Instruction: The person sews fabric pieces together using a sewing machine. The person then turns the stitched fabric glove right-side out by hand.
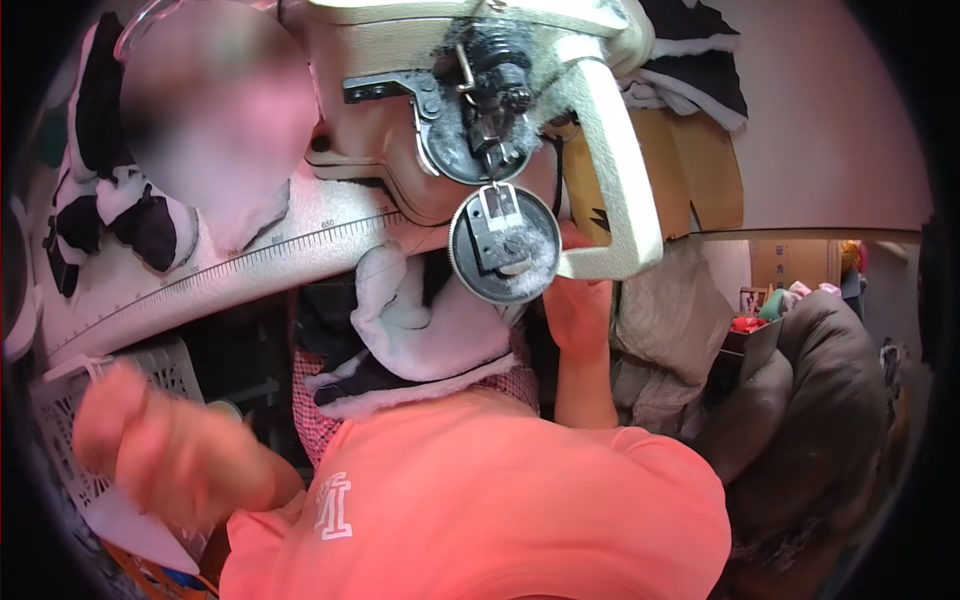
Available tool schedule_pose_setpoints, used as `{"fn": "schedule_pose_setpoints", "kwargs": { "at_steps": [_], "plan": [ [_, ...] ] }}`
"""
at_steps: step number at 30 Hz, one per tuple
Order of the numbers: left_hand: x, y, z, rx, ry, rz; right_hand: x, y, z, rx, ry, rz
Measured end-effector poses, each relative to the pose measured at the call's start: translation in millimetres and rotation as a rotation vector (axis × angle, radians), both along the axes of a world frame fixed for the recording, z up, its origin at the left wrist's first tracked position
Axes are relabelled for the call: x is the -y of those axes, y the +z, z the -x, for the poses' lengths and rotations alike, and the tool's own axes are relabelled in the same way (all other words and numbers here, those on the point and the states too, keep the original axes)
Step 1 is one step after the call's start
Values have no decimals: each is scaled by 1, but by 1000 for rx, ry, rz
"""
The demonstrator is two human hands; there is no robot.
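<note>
At the lower left, my left hand (165, 445) is raised over a white plastic basket (175, 370), its fingers smeared by motion; whether it holds anything is unclear. My right hand (580, 310) is beside and behind the looped arm of the cream machine (620, 170), which hides its fingers. Between my hands, a white fluffy piece with dark fabric (430, 335) lies across my lap, below the machine's toothed round disc (505, 243). Lint clings to the disc and the dark mechanism above it.
A ruler scale (250, 245) runs along the white table edge. Black and white fleece pieces (150, 230) lie at the table's left. Behind the machine is a cardboard box (700, 170). Grey-brown sacks (665, 320) and a dark bulky bundle (820, 410) stand to the right.
</note>
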State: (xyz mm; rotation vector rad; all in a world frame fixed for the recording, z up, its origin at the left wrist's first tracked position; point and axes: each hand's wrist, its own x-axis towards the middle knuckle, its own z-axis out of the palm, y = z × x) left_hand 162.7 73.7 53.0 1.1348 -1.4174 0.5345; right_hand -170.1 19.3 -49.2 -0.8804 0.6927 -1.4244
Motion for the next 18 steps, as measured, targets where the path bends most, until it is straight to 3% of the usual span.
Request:
{"fn": "schedule_pose_setpoints", "kwargs": {
  "at_steps": [3, 5, 9, 11, 15, 18],
  "plan": [
    [-59, -6, -31, 29, -77, -12, -3, 1, -5, -62, -41, 17],
    [-205, -10, -137, 59, -163, -48, -3, 2, -10, -174, -101, -18],
    [-182, 14, -146, 132, -352, -166, -3, 3, -19, -365, -228, -128],
    [-175, 23, -160, 158, -430, -221, -4, 4, -20, -338, -200, -101],
    [-132, 13, -163, 150, -612, -271, -12, -2, -12, -329, -182, -60],
    [-107, 5, -143, 133, -718, -321, -20, -8, -6, -533, -96, 40]
  ]
}}
